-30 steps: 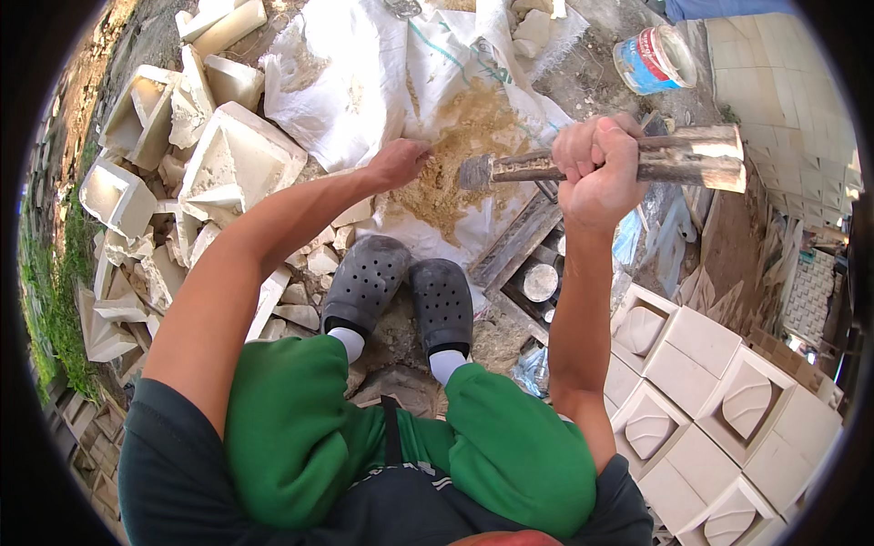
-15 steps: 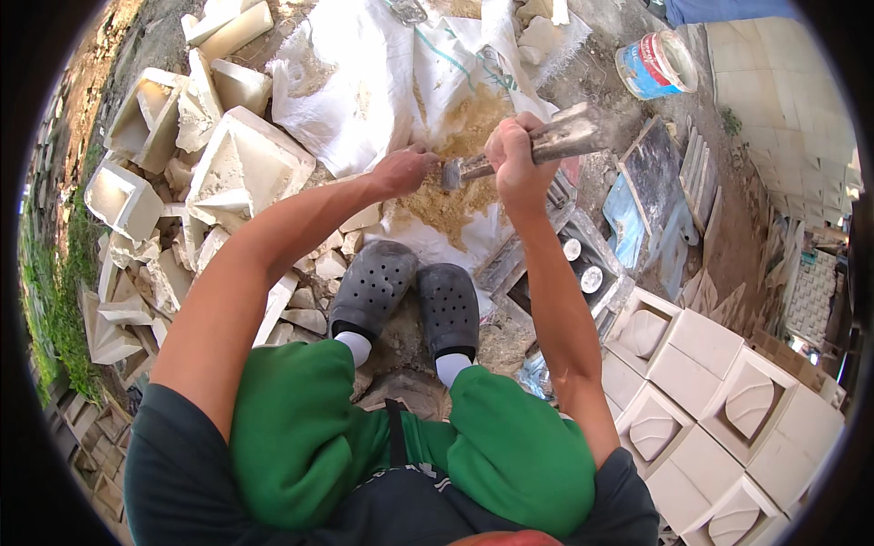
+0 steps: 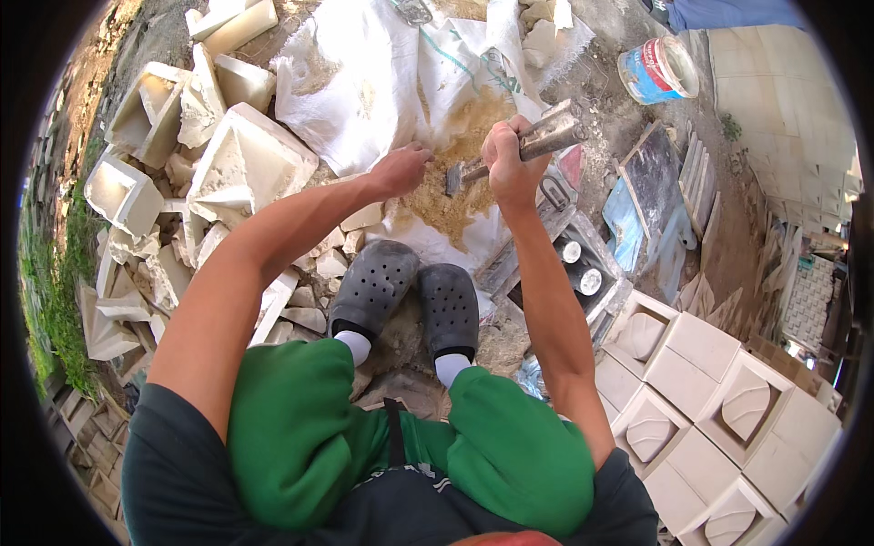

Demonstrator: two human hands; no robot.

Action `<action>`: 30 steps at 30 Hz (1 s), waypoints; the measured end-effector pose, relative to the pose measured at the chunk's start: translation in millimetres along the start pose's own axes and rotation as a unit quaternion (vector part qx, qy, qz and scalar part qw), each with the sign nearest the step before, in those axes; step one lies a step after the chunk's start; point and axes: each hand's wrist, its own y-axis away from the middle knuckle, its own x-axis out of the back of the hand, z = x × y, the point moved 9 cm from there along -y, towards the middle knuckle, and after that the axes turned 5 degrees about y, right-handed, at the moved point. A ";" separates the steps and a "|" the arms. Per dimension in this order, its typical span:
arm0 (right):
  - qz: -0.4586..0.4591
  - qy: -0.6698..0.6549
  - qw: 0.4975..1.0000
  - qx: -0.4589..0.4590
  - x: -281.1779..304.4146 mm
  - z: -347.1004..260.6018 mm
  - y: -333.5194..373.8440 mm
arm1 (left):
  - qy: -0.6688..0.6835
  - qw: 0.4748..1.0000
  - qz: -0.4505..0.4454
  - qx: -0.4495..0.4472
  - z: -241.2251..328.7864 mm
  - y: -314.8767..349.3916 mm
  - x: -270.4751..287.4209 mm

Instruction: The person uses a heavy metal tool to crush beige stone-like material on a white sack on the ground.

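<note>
My right hand (image 3: 512,168) is closed round a dusty tool (image 3: 553,129) with a thick, worn grey-brown body and a flat metal blade at its lower-left end. That blade hangs over or touches yellowish sandy powder (image 3: 469,202) spread on a white woven sack (image 3: 350,96). Facing it, my left hand (image 3: 401,170) has its fingers curled at the powder's left edge, close to the blade. Whatever those fingers grip, if anything, is hidden.
Broken cream cast blocks (image 3: 250,164) and rubble are heaped on the left. Patterned cast blocks (image 3: 701,364) sit in rows at lower right. A frame-like mould (image 3: 601,305) stands beside my right forearm. Beyond are boards (image 3: 657,173) and a paint bucket (image 3: 657,71). My grey clogs (image 3: 448,309) are below.
The tool has tilted slightly: its thick end is lower and further left, and its blade has shifted a little down and right. My left hand has barely moved.
</note>
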 end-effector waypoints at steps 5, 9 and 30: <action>-0.037 -0.050 0.998 -0.020 -23.0 -62.9 -3.1 | -0.017 0.999 0.043 -0.017 -20.9 15.5 9.4; -0.053 -0.080 0.995 0.027 -21.4 -133.1 -11.7 | -0.011 0.999 0.031 0.001 -10.5 8.8 13.5; -0.021 -0.114 0.993 0.016 -3.2 -123.7 -15.4 | -0.159 0.981 -0.106 -0.028 3.0 28.6 -14.9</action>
